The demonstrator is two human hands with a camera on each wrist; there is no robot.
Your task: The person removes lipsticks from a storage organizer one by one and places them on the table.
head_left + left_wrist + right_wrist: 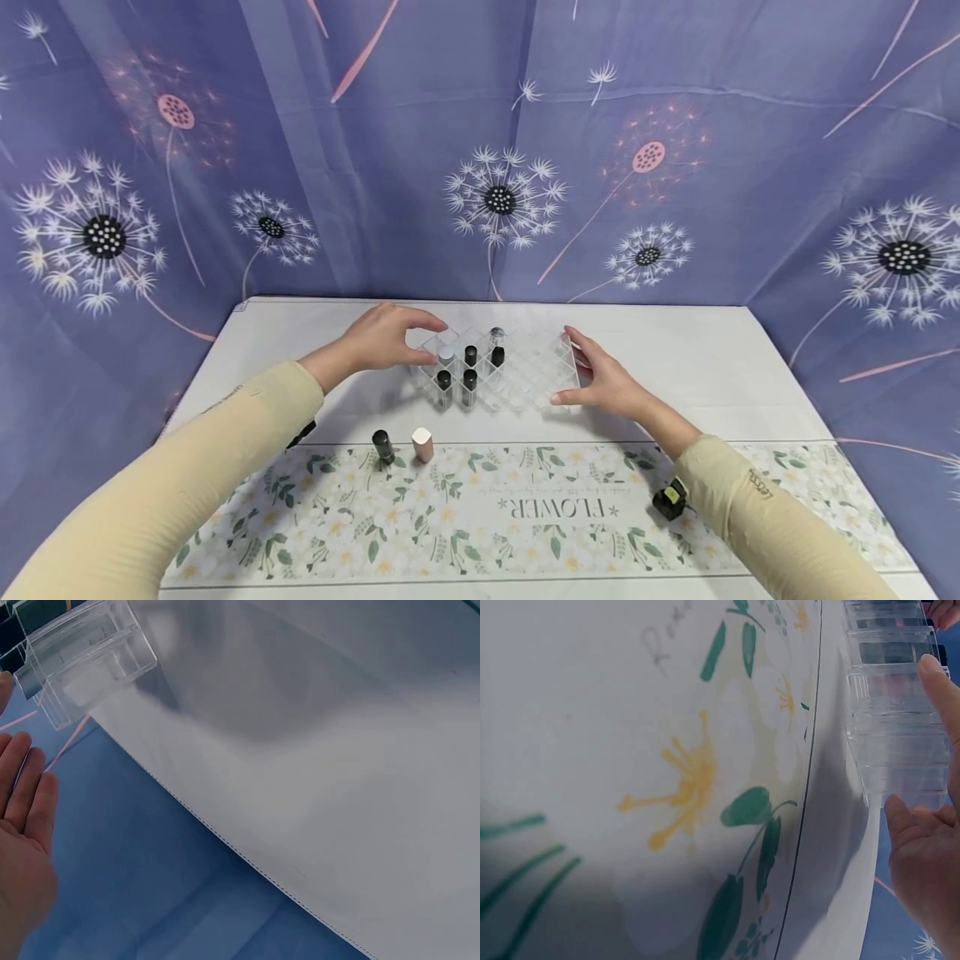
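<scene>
A clear compartment organizer stands on the white table, with several capped lipstick tubes upright in its left half. Among them are a black-capped tube at the front and a pale blue-capped tube at the left end. My left hand is at that left end, thumb and forefinger spread apart beside the pale cap; the left wrist view shows its other fingers straight. At the opposite end my right hand holds the organizer, thumb over the front corner and fingers along the side.
Nearer me, a dark tube and a pink tube stand on the flower-printed strip. A small black device is by the right sleeve. Blue dandelion-print cloth hangs behind the table.
</scene>
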